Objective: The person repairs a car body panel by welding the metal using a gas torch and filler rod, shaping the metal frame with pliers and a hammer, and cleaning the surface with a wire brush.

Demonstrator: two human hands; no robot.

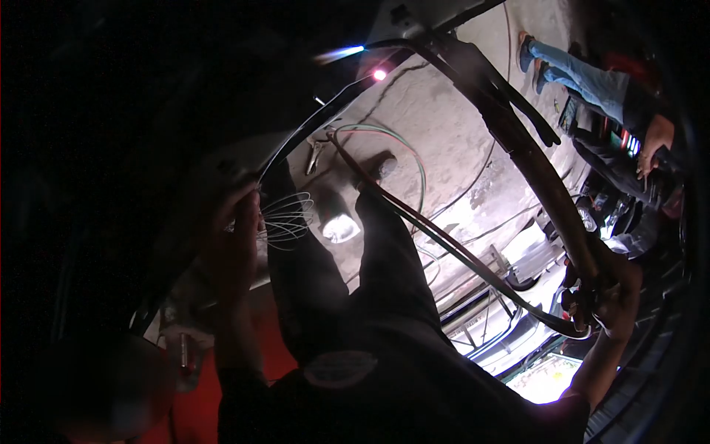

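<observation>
Your right hand (617, 296) is closed around the rear end of the torch (538, 174), whose flame (342, 54) burns well beyond that grip. Your left hand (248, 207) pinches the wire (287, 152), its loops beside your fingers and its length arcing toward the glowing spot (379, 75).

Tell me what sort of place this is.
Likely a welding or metal-repair workshop: the right hand holds a gas torch with a lit blue flame, red and green hoses run nearby, and the left hand holds a coil of wire.
</observation>
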